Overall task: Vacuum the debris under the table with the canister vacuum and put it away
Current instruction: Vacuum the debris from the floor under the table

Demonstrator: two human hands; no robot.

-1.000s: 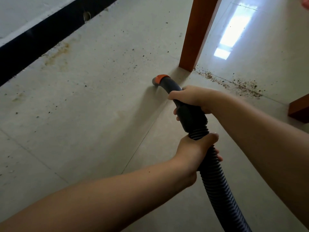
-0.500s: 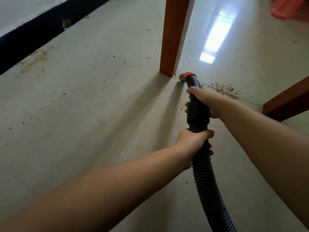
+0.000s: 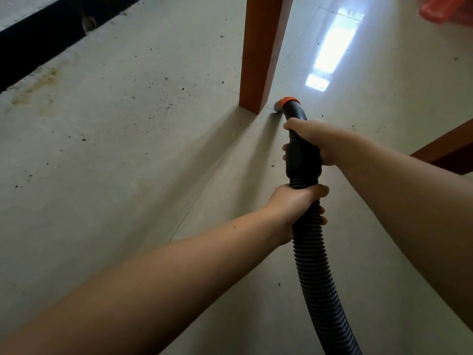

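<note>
Floor of pale grey concrete-like tiles fills the view, still peppered with small dark crumbs of debris to the left of the square orange-brown wooden table leg; a second leg of the same wood shows at the right edge. Running up from the bottom edge, the black ribbed flexible vacuum hose looks light and springy, likely to twist and drag behind, so it is a poor place to steer from. It joins the smooth black rigid handle tube, stiff and probably a little slick, which seems the better part to grip for aim. The left hand grips the ribbed hose just below that joint, fingers curled tight around it. The right hand wraps the rigid tube higher up, fingers closed around it. Smallest, the orange-collared nozzle tip sits low at the floor just beside the leg's foot; whether it touches cannot be told.
</note>
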